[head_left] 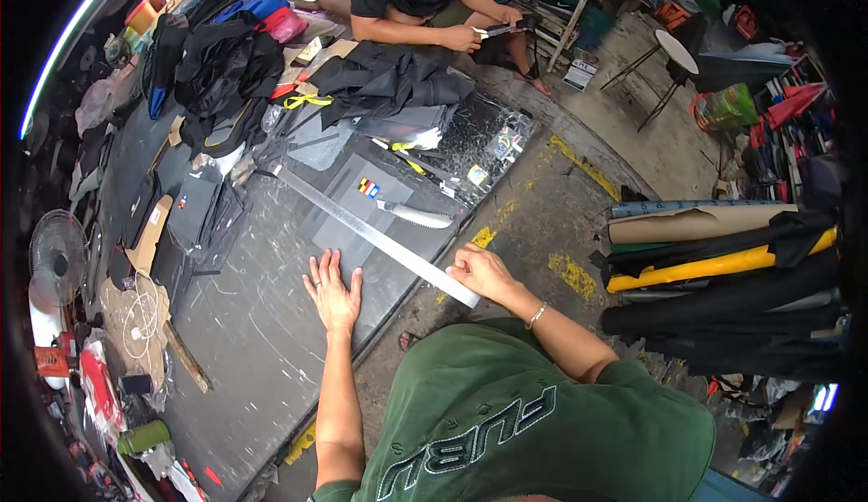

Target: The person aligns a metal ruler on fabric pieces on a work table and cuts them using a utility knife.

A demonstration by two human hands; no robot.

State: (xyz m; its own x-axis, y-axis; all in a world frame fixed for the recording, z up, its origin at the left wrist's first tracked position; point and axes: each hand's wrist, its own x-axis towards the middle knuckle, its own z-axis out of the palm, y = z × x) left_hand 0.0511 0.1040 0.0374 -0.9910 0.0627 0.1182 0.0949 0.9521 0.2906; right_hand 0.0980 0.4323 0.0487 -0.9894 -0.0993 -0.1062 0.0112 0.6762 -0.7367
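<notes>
A long translucent straightedge (362, 228) lies slantwise across the dark work table (262, 321), its near end jutting past the table edge. My right hand (485, 274) has its fingers closed at that near end. My left hand (334, 296) rests flat on the table with fingers spread, left of the straightedge, at the near edge of a grey sheet (336, 215). Beyond the straightedge, a small patch with coloured squares (368, 188) lies on the sheet. Beside it is a cutter knife (416, 215) with a pale handle.
Dark fabric and bags (226, 77) pile up at the table's far left. A fan (60, 253) stands at the left rim. Across the table, another person (425, 4) handles a dark item. Fabric rolls (723, 267) stack at the right, near a stool (676, 52).
</notes>
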